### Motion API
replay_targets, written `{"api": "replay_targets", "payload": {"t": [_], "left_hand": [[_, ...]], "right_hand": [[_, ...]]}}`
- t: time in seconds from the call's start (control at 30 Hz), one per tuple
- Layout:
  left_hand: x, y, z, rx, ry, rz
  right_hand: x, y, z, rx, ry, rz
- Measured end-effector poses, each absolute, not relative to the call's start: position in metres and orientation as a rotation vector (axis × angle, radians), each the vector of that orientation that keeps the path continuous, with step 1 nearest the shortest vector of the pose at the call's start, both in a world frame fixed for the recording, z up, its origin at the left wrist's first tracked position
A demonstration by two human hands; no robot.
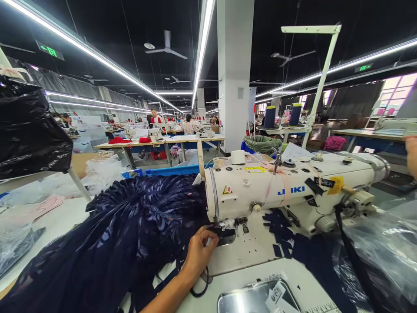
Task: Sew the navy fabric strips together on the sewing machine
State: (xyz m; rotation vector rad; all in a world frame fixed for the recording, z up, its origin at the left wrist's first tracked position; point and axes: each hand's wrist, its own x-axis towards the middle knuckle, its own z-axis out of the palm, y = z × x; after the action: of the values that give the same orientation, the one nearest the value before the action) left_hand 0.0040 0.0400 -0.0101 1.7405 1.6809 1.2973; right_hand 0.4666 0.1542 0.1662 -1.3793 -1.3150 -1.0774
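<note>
My left hand [200, 248] is by the needle area of a white sewing machine [260, 187], on its bed. Thumb and fingers are pinched together beside the presser foot [223, 224]; whatever is between them, I cannot make out. Below the wrist hangs a loop of dark cord [203, 290]. To the left lies a large heap of navy lace fabric [130, 226], close to the hand. At the right edge, past the machine's handwheel end, part of my right hand [412, 156] shows, cut off by the frame and blurred, its fingers not clear.
Navy fabric pieces [312, 250] lie behind and right of the machine bed. A clear plastic bag [387, 243] crowds the right side. In front is a metal tray [247, 298] with paper labels. Thread cones [269, 117] stand behind; a black bag [32, 130] hangs at left.
</note>
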Motion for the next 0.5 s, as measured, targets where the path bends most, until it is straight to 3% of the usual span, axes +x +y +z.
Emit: {"api": "replay_targets", "payload": {"t": [0.13, 0.27, 0.4, 0.5], "left_hand": [[0.003, 0.035, -0.006, 1.760, 1.651, 1.316], [0.002, 0.030, -0.001, 1.797, 1.612, 1.329], [0.004, 0.026, 0.003, 1.850, 1.591, 1.335], [0.007, 0.023, 0.005, 1.920, 1.568, 1.340]], "right_hand": [[0.376, 0.072, 0.143, -0.850, -1.670, -0.971], [0.306, 0.021, 0.091, -0.365, -2.202, -0.501], [0.255, 0.019, 0.039, -0.568, -2.305, 0.078], [0.218, 0.034, 0.016, -0.933, -2.051, 0.837]]}}
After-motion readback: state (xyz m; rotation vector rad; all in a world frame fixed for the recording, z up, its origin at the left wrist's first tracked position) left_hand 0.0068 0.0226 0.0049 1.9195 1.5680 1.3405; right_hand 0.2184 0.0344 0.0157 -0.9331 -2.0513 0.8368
